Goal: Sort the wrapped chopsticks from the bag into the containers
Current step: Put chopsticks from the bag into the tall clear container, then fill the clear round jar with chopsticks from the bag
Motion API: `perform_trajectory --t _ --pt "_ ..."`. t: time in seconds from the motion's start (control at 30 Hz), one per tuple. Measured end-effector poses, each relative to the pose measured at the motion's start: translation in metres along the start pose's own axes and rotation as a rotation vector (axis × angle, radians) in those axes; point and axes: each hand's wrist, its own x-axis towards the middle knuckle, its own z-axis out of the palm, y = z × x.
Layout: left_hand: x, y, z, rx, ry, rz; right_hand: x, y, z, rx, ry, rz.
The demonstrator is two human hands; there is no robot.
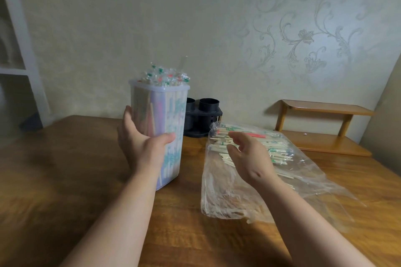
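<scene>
From the head view, the left hand (pixel 143 143) grasps the tall translucent container (pixel 173 110), thumb across the front wall and fingers round the far side. My guess is that this steadies the container on the wooden table (pixel 65 169) while more goes in. It is packed nearly full: the chopsticks in it (pixel 165 76) stand on end, long axis vertical, crinkled wrapper tips poking above the rim.

The right hand (pixel 249 154) hovers just above the clear plastic bag (pixel 227 197), fingers loosely spread and curved, holding nothing; it looks poised to reach for the next few. The remaining wrapped chopsticks (pixel 280 147) lie flat inside the bag in a rough stack, long axes running left to right across the table, cut ends facing the container. Which end of the bag is open I cannot tell.

Behind the container stands a black two-cup holder (pixel 208 112), seemingly another destination. A wooden shelf (pixel 321 106) sits at the wall.
</scene>
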Motion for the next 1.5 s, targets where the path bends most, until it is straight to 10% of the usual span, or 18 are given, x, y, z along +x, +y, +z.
perform_trajectory --t 0.83,1.5 --pt "0.054 -0.048 -0.011 0.378 0.126 -0.002 0.081 -0.044 0.102 0.124 -0.268 0.131" --pt "0.055 -0.047 -0.008 0.336 0.147 -0.039 0.077 -0.064 0.094 0.171 0.021 0.014"
